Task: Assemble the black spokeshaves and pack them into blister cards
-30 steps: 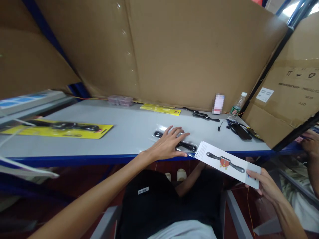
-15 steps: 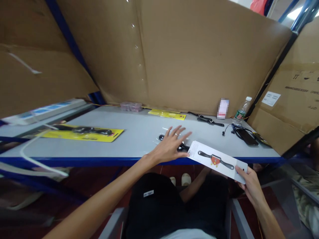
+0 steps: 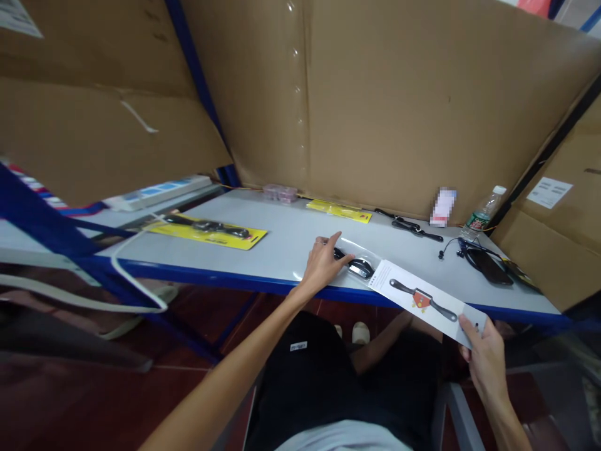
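My left hand is closed on the left part of a clear plastic blister, its thumb pressing over the top. Inside the blister lies a black spokeshave, partly covered by my fingers. My right hand pinches the right end of a white backing card between thumb and fingers. A spokeshave is printed on this card. Its left end meets the right end of the blister, and I cannot tell how far it sits inside. Both are held tilted over the table's front edge.
On the grey table lies a spokeshave on a yellow card at left. Along the back are a clear box, another yellow-carded pack and loose spokeshaves. A bottle, earphones and a phone lie right.
My left hand has gone from spread fingers over the blister to a grip on it. More of the spokeshave shows now. The view has shifted left.
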Action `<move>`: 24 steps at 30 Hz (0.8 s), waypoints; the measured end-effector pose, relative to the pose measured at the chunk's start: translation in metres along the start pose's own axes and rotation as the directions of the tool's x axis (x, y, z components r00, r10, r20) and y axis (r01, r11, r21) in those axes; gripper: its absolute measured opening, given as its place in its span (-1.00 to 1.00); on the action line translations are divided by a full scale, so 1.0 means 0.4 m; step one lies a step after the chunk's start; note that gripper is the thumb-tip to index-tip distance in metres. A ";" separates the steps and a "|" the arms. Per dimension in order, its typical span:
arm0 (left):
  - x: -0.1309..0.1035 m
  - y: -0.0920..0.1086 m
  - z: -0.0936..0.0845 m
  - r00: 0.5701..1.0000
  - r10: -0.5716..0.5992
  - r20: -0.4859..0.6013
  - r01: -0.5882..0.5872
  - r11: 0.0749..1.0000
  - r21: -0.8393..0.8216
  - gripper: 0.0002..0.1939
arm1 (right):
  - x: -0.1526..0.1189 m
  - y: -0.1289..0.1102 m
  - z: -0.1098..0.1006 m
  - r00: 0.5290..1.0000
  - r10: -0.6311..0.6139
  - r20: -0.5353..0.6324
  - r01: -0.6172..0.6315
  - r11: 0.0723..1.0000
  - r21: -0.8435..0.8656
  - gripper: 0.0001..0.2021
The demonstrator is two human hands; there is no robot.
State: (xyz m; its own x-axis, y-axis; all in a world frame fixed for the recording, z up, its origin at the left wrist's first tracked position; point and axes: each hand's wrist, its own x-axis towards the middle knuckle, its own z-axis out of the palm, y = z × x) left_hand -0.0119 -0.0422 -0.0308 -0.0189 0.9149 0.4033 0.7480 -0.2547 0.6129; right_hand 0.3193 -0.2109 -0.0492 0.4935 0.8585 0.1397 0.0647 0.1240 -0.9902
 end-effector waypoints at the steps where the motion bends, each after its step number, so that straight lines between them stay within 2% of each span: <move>1: -0.004 0.003 -0.001 1.000 0.016 0.011 -0.016 1.000 -0.013 -0.30 | -0.004 -0.006 0.017 1.000 -0.003 0.028 0.004 1.000 -0.027 -0.57; 5: -0.024 0.017 -0.003 0.998 0.040 0.051 -0.039 0.999 -0.018 -0.38 | -0.028 -0.048 0.118 0.989 -0.015 0.149 0.050 0.972 -0.229 -0.56; 8: -0.033 0.027 -0.001 0.997 0.057 0.055 -0.058 0.998 0.005 -0.43 | -0.033 -0.081 0.197 0.964 -0.010 0.264 0.122 0.902 -0.414 -0.60; 11: -0.037 0.032 0.002 0.998 0.059 0.013 -0.059 0.996 0.061 -0.41 | -0.022 -0.096 0.243 0.952 -0.050 0.301 0.210 0.823 -0.528 -0.68; 13: -0.038 0.032 0.004 0.999 0.033 -0.014 -0.032 0.996 0.079 -0.33 | -0.014 -0.091 0.246 0.945 -0.030 0.326 0.211 0.818 -0.535 -0.69; 16: -0.040 0.026 0.010 0.999 0.004 -0.052 -0.001 0.999 0.053 -0.23 | -0.009 -0.072 0.216 0.928 0.027 0.370 0.149 0.886 -0.440 -0.62; 20: -0.030 -0.001 0.025 0.995 -0.001 -0.097 -0.002 0.999 -0.032 -0.22 | -0.002 -0.059 0.162 0.883 0.110 0.456 0.009 0.968 -0.251 -0.53; 24: -0.009 -0.035 0.026 0.997 -0.041 -0.058 0.029 0.983 -0.181 -0.20 | 0.019 -0.068 0.142 0.838 0.178 0.516 -0.144 0.984 -0.105 -0.52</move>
State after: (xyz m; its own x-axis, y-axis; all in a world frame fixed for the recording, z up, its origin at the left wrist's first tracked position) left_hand -0.0154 -0.0385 -0.0480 -0.0877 0.9047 0.4168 0.6149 -0.2801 0.7372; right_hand 0.2718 -0.1795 -0.0207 -0.0231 0.9982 -0.0560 0.0836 -0.0539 -0.9950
